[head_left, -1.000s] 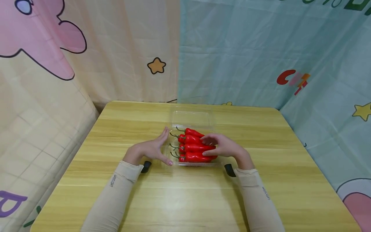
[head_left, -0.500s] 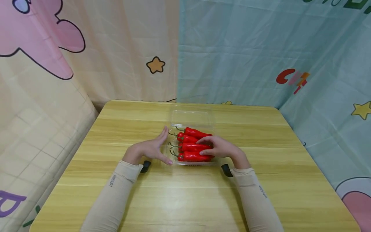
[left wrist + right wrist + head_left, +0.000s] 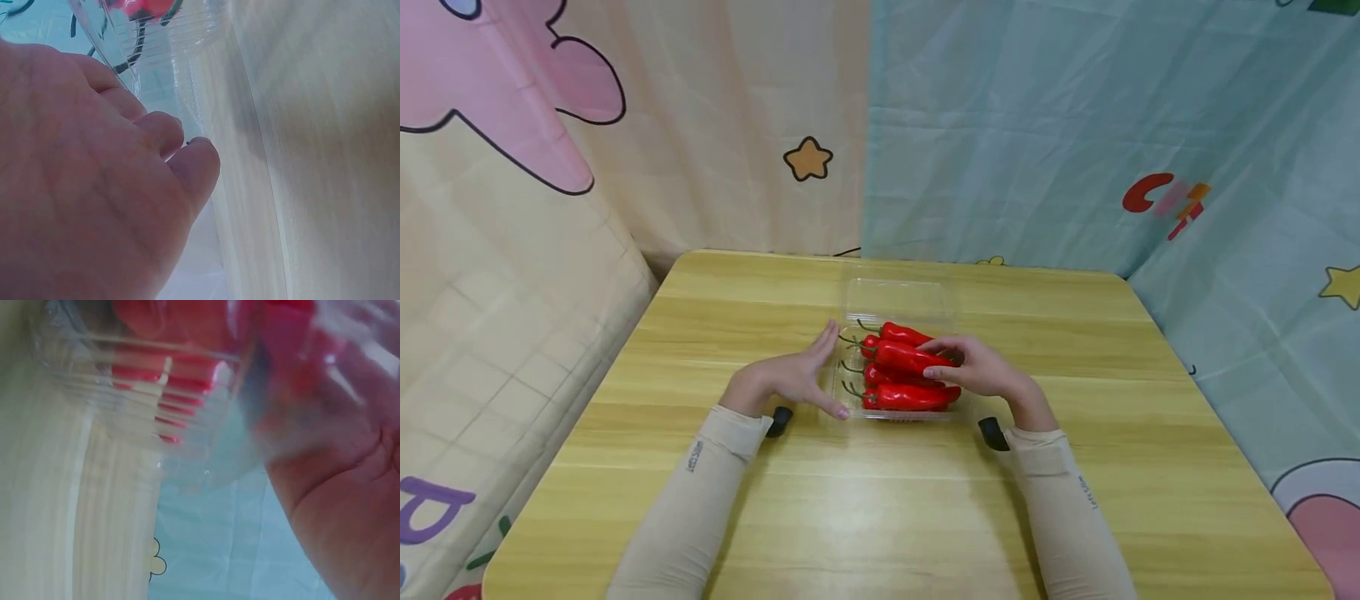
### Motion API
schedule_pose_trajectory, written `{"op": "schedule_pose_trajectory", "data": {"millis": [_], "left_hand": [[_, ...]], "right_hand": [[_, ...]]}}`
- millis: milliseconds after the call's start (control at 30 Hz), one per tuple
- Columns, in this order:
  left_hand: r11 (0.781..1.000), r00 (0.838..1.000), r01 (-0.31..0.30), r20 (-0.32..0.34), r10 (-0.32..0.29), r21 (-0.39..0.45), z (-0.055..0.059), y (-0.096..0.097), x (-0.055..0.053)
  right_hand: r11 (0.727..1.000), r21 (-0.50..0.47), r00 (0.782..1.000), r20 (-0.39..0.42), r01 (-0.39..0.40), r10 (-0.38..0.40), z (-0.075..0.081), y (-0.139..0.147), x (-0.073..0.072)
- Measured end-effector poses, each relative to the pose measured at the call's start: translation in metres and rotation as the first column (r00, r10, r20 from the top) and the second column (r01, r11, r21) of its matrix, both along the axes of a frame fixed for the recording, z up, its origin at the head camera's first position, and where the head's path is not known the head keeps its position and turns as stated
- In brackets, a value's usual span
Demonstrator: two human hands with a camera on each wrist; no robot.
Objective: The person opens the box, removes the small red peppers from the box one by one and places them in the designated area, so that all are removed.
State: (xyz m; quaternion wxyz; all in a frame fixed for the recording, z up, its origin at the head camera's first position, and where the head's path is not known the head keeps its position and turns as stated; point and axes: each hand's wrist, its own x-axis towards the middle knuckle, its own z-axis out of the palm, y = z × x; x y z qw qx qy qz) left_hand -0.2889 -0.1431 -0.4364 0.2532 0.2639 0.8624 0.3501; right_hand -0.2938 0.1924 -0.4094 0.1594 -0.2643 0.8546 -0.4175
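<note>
A clear plastic clamshell box (image 3: 841,392) stands on the table with several long red peppers lying in it, green curved stems to the left. With thumb and fingers, my right hand (image 3: 983,368) pinches the broad right end of one red pepper (image 3: 901,357), which lies raised across its neighbours. Another red pepper (image 3: 906,397) lies along the front wall. My left hand (image 3: 788,380) is at the box's left side, thumb and fingers spread apart along the wall. In the left wrist view, that hand's curved fingers (image 3: 159,132) sit close to the ribbed clear wall (image 3: 172,40).
The box's clear lid (image 3: 897,298) lies folded back behind it. A wooden table (image 3: 880,517) spreads around the box. Printed curtains (image 3: 1045,150) hang behind the table and at both sides.
My right hand has moved in over the peppers, gripped one by its right end and lifted it slightly above the others. The left hand has stayed at the box's left side.
</note>
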Motion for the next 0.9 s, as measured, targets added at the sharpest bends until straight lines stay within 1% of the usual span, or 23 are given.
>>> {"op": "schedule_pose_trajectory", "data": {"millis": [133, 267, 333, 433, 533, 700, 800, 900], "left_hand": [[1.0, 1.0, -0.003, -0.004, 0.003, -0.004, 0.004, 0.001, -0.002], [1.0, 1.0, -0.01, -0.009, 0.01, -0.008, 0.005, 0.001, -0.002], [1.0, 1.0, -0.013, -0.012, 0.013, -0.008, 0.005, 0.002, -0.001], [1.0, 1.0, -0.014, -0.015, 0.014, -0.009, 0.004, 0.002, 0.0], [1.0, 1.0, -0.018, -0.021, 0.018, -0.014, 0.003, 0.002, 0.001], [1.0, 0.999, -0.023, -0.026, 0.022, -0.02, 0.003, 0.002, 0.002], [1.0, 1.0, -0.022, -0.023, 0.021, -0.022, 0.003, 0.003, 0.003], [1.0, 1.0, -0.02, -0.018, 0.02, -0.022, 0.003, 0.003, 0.005]], "right_hand": [[0.996, -0.088, 0.998, -0.051, 0.021, -0.026, 0.002, 0.006, -0.004], [0.981, -0.18, 0.995, -0.056, 0.074, -0.085, 0.004, 0.011, -0.006], [0.969, -0.217, 0.991, -0.039, 0.115, -0.126, 0.004, 0.012, -0.007], [0.955, -0.237, 0.981, -0.021, 0.181, -0.191, 0.005, 0.014, -0.006], [0.946, -0.22, 0.968, -0.023, 0.24, -0.251, 0.006, 0.016, -0.006], [0.917, -0.208, 0.936, -0.026, 0.339, -0.352, 0.008, 0.021, -0.006], [0.889, -0.21, 0.909, -0.003, 0.407, -0.417, 0.007, 0.026, -0.007], [0.85, -0.21, 0.873, 0.034, 0.483, -0.487, 0.004, 0.034, -0.009]]}}
